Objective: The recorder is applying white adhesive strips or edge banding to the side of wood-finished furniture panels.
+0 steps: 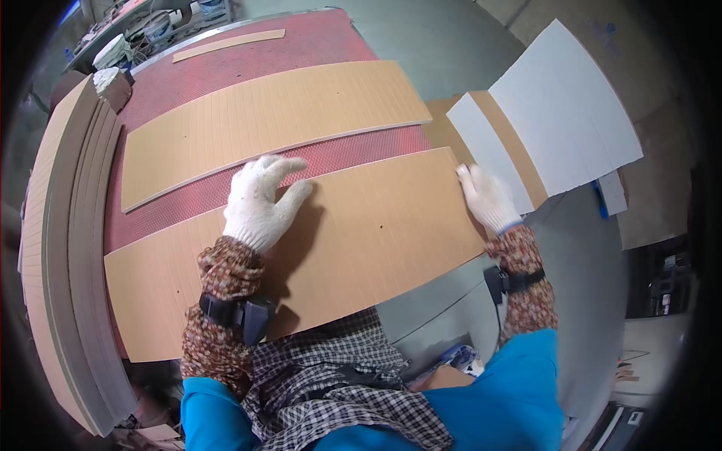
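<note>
**A:** What's closest on your feed?

**B:** Head cam's the only view I've got. Nearest me is a black-and-white checked cloth (331,353) between two blue sleeves (519,368). Just past it, a wood-grain panel (361,252) lies across the red bench top (320,34).

**A:** And the hands?

**B:** Both in white gloves. Left hand (259,199) is over the panel's far edge, thumb and fingers spread pretty wide, nothing between them. Right hand (489,198) is at the panel's right end, fingers curled; honestly can't tell if it's gripping.

**A:** Anything else around?

**B:** Second panel (278,128) lies just beyond, board stack (68,248) on the left, white sheet (568,105) off to the right.
</note>
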Demonstrator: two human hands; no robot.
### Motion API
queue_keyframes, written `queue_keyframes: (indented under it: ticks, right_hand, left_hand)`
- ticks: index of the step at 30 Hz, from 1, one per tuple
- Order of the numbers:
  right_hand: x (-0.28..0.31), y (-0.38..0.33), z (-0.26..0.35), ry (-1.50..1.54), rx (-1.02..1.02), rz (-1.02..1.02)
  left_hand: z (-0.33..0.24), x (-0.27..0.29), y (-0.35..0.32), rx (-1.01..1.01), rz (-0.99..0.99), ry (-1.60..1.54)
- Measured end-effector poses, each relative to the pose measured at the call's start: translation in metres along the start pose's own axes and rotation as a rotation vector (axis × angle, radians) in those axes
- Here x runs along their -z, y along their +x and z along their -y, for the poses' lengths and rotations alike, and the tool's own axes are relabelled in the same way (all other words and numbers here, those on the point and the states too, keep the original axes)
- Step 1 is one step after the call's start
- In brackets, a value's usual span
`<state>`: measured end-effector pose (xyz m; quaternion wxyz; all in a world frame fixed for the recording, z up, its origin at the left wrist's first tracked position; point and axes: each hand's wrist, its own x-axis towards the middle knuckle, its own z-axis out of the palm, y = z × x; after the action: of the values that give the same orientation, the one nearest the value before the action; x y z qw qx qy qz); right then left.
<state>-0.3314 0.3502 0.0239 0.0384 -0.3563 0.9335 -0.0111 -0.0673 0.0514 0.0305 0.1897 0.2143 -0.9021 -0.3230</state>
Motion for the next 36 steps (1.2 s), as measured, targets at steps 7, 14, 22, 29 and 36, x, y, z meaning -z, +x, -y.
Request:
queue_keyframes:
  ticks: [7,14,22,29,36]
  right_hand:
    - [0.016,-0.142,-0.025,-0.034,-0.088,0.123]
    - [-0.009,-0.207,-0.019,-0.005,-0.112,0.27]
    - [0.0,-0.205,-0.012,0.106,-0.282,0.078]
    - [0.011,-0.189,0.001,0.221,-0.32,0.0]
    - [0.001,-0.179,0.001,0.217,-0.248,-0.029]
  left_hand:
    - [-0.064,0.089,-0.059,-0.517,0.258,-1.183]
    - [-0.112,0.119,-0.111,-0.766,0.63,-1.838]
    - [-0.133,0.118,-0.125,-0.783,0.742,-1.897]
    - [-0.136,0.115,-0.131,-0.778,0.791,-1.924]
    - [-0.141,0.107,-0.135,-0.78,0.831,-1.93]
